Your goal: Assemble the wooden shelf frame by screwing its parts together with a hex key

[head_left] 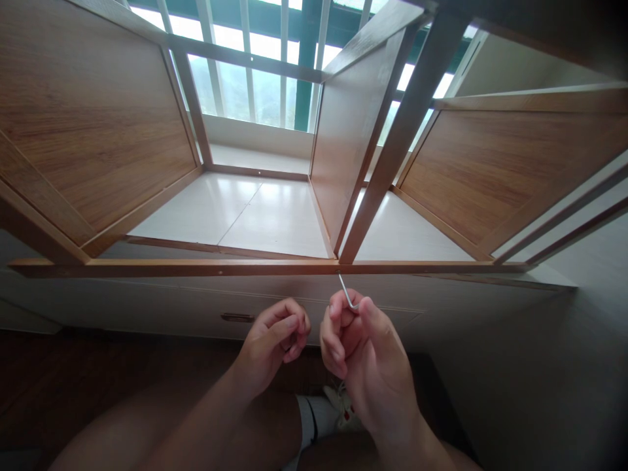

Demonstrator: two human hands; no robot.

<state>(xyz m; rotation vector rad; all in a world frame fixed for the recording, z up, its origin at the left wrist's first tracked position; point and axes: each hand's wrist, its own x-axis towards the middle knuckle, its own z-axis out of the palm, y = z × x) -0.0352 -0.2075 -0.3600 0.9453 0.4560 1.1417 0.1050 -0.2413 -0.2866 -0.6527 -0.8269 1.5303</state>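
Observation:
My right hand (360, 347) pinches a small L-shaped hex key (345, 290). The key's tip points up at the front rail (196, 267) of a wooden shelf frame, right where an upright post (392, 144) meets it. Just left of it, my left hand (275, 340) is curled with thumb and fingers pressed together. What it holds, if anything, is too small to see. Both hands hover below the rail, close together and not touching.
The wooden shelf frame has side panels (88, 118) and a middle divider (343, 131), and lies on a white window ledge (235, 209). Window bars (284, 59) rise behind. A white cabinet front with a handle (237, 318) is below. My knees and a white sock (314, 418) are underneath.

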